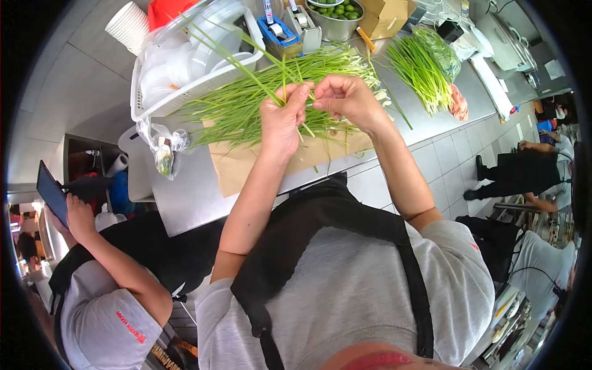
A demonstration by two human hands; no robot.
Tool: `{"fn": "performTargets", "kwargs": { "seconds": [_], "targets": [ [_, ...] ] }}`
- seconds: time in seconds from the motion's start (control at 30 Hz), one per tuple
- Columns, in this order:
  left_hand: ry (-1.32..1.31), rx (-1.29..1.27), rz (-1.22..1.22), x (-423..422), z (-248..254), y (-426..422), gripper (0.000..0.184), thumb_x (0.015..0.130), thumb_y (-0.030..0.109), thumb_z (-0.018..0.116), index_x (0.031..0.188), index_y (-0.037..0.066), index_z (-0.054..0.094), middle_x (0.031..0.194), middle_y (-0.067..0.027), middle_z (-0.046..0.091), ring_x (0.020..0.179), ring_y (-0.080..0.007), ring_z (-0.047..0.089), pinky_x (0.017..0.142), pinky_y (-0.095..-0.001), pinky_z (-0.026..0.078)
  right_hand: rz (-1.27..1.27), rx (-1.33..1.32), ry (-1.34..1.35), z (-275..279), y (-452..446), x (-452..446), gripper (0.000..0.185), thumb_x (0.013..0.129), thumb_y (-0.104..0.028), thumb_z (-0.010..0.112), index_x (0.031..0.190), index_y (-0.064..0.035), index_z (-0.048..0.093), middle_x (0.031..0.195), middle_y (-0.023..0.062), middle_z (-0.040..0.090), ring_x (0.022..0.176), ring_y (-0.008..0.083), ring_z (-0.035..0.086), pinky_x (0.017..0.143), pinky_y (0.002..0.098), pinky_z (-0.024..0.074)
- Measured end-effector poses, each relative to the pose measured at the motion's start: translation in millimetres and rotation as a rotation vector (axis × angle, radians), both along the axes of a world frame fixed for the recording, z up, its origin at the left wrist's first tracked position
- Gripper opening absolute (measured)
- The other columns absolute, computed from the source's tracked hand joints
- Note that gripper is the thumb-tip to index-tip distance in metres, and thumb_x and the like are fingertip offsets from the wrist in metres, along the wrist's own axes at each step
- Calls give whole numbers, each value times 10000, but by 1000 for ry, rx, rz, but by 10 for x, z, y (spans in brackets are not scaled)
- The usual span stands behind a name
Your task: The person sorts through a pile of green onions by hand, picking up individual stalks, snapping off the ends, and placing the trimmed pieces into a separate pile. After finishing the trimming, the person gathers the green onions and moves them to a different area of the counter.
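Observation:
My left hand [283,117] pinches several long green stalks, whose tips reach up and to the left over the white basket. Close beside it, my right hand [348,102] has thumb and forefinger pressed together at the stalks' near ends; what lies between those fingertips is too small to tell. Beneath both hands a wide pile of green stalks [237,111] is spread over brown paper [231,166] on the steel table [179,203]. The pale ends of the pile point right.
A white basket [185,98] of plastic containers stands back left, beside a blue tape dispenser [277,34]. A metal bowl [336,28] holds green fruits. Another stalk bundle [419,71] lies right. A co-worker [111,296] with a tablet is at left; others are far right.

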State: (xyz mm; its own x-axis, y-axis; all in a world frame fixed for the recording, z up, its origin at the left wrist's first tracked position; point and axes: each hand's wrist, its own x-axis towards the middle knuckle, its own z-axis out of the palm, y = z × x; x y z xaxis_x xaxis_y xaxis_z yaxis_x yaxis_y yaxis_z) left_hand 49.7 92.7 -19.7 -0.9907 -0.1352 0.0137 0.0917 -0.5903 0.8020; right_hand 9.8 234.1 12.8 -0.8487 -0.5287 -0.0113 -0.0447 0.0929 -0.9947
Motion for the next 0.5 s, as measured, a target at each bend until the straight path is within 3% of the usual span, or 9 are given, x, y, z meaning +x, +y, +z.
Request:
{"fn": "performTargets", "kwargs": {
  "seconds": [0.27,0.33,0.37,0.4,0.47,0.5],
  "targets": [
    [15,91,118,-26,-79,-166,195,854,175,569,923,-7,559,783,-40,551,604,-53,440,432,-175,309,-179,-159,-30,-66,136,-193,47,783,-62,618,760,-48,579,630,-26,544,528,44,468,469,190,390],
    [68,221,277,-47,-107,-210,176,869,198,544,886,24,555,802,-64,564,689,-100,508,515,-210,390,-340,276,423,-96,239,-400,97,738,-67,618,829,-39,596,639,36,598,557,108,552,524,246,447],
    [145,235,269,-56,-124,-258,156,879,199,522,881,45,547,827,-86,576,769,-159,553,637,-273,444,-404,519,633,-27,306,-437,148,722,-91,589,862,-48,613,710,112,632,634,213,614,598,314,480],
    [141,236,252,-60,-120,-274,156,879,199,522,881,45,547,827,-86,576,769,-159,553,637,-273,444,-420,526,627,-39,378,-487,148,722,-91,589,862,-48,613,710,112,632,634,213,614,598,314,480],
    [128,275,267,-53,-75,-281,159,897,203,484,942,53,513,830,-101,592,710,-172,555,648,-296,436,-379,706,901,-70,531,-620,159,720,-71,543,847,-63,638,781,155,630,713,299,609,649,357,481],
    [76,305,268,-48,-42,-284,145,901,177,474,968,52,500,739,-66,551,648,-154,511,615,-297,413,-368,711,918,-69,571,-628,206,729,-40,514,890,-80,637,802,129,638,693,294,603,624,342,479]
  ]
}}
